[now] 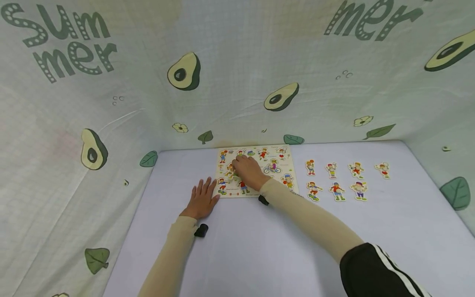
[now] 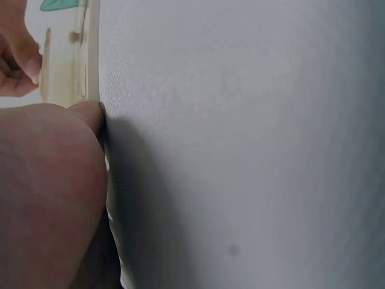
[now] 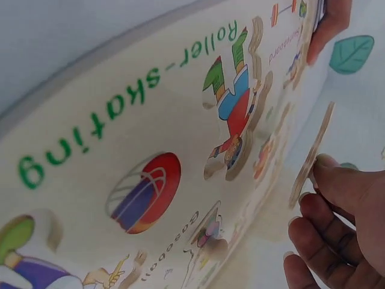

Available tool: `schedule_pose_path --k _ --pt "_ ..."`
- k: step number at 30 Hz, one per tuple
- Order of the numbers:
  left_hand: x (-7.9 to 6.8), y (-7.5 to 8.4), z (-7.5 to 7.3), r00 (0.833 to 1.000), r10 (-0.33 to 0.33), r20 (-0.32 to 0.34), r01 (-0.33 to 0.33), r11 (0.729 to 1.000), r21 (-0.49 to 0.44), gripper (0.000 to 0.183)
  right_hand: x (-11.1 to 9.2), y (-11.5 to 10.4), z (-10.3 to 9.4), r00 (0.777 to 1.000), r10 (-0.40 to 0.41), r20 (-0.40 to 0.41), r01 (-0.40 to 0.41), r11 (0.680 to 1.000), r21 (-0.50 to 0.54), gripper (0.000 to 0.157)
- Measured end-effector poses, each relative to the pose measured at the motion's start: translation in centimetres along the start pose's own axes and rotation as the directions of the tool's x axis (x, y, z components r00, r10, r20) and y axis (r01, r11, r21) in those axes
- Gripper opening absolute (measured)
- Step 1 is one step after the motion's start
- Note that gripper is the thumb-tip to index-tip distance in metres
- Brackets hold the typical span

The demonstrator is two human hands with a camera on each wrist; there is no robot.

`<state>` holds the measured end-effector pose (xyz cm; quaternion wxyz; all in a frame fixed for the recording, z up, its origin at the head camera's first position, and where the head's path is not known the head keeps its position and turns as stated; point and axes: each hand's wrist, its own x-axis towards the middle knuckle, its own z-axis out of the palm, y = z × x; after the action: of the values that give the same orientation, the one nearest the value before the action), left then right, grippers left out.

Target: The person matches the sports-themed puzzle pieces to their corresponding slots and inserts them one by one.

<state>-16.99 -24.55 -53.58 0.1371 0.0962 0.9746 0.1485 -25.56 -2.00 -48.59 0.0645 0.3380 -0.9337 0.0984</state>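
A pale wooden puzzle board (image 1: 290,166) lies at the back of the table, printed with sports figures and words such as "Roller-skating" in the right wrist view. Over its left part, my right hand (image 1: 249,171) pinches a thin wooden puzzle piece (image 3: 313,153) between thumb and fingers. The piece shows edge-on and tilted above the board; its picture is turned away. My left hand (image 1: 202,200) rests with fingers spread at the board's left front corner, thumb at the edge.
Right of the board, several loose figure pieces lie in two rows, among them a bat player (image 1: 359,191) and a skateboarder (image 1: 313,191). A white cloth with avocados (image 1: 184,72) and leaves hangs behind and beside the white table (image 1: 252,247).
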Motion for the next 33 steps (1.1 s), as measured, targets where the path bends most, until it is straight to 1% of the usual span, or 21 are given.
schedule_pose_path --k 5,11,15,20,22,27,33 --pt "0.1 -0.1 0.1 1.000 0.005 -0.012 -0.005 1.000 -0.015 0.067 1.0 0.2 0.3 0.999 0.027 0.043 -0.028 1.000 0.007 0.017" --pt "0.0 0.2 -0.1 1.000 0.007 -0.011 -0.007 1.000 0.004 0.068 2.1 0.4 0.5 0.995 0.050 0.084 -0.052 0.998 0.024 0.017" --pt "-0.3 0.7 -0.5 1.000 -0.013 -0.002 0.013 1.000 0.001 0.067 2.7 0.4 0.7 0.990 0.066 0.121 -0.072 0.996 0.047 0.018" --pt "-0.5 1.1 -0.7 0.999 -0.035 -0.002 0.035 0.999 0.004 0.066 3.5 0.3 1.3 0.982 0.089 0.167 -0.093 0.995 0.019 0.020" --pt "-0.4 1.0 -0.6 0.999 -0.038 0.007 0.038 0.999 0.018 0.067 3.7 0.2 1.5 0.980 0.093 0.175 -0.097 0.995 0.011 0.020" --pt "0.1 0.3 0.0 1.000 -0.023 0.002 0.023 1.000 0.015 0.067 4.1 0.0 1.6 0.980 0.094 0.175 -0.095 0.995 -0.002 0.023" --pt "0.3 -0.1 0.2 1.000 -0.029 0.002 0.029 0.999 0.019 0.068 4.4 -0.3 1.5 0.972 0.109 0.210 -0.114 0.993 0.009 0.023"
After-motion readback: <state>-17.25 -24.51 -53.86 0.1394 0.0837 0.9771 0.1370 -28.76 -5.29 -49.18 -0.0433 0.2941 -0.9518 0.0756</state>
